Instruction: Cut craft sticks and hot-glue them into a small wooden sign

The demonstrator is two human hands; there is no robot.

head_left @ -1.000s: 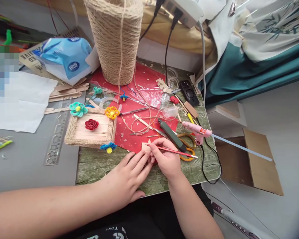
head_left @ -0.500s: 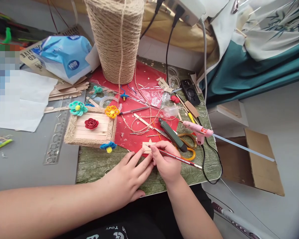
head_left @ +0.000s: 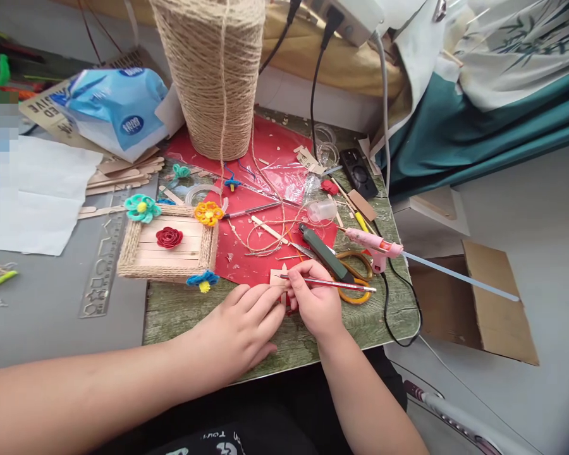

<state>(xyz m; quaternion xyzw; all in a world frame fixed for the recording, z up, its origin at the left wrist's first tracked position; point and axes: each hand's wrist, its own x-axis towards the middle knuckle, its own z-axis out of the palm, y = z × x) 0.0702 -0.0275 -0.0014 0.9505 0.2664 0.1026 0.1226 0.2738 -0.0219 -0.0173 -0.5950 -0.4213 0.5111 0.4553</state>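
My right hand (head_left: 317,303) is closed round a red-striped pencil (head_left: 353,286) with a pale end. The pencil's tip is over a small pale wooden piece (head_left: 277,278) near the front of the table. My left hand (head_left: 249,325) lies with its fingers stretched out, fingertips at the lower edge of that piece and partly covering it. A thin wooden strip shows under the piece between the hands. To the left stands a twine-edged stick box (head_left: 145,254), with a red rose (head_left: 169,237) in its middle and fuzzy flowers at the corners.
Just beyond my right hand are a dark green cutter (head_left: 327,254), orange-handled scissors (head_left: 367,262) and a pink glue gun (head_left: 370,241). A tall twine spool (head_left: 213,82) stands at the back on red sheeting (head_left: 237,265). A clear stencil ruler (head_left: 102,268) lies left.
The pencil has swung to a flatter slant, its pale end moving away from me. My left hand has shifted slightly left and its fingers are drawn closer together. The whole view has shifted a little.
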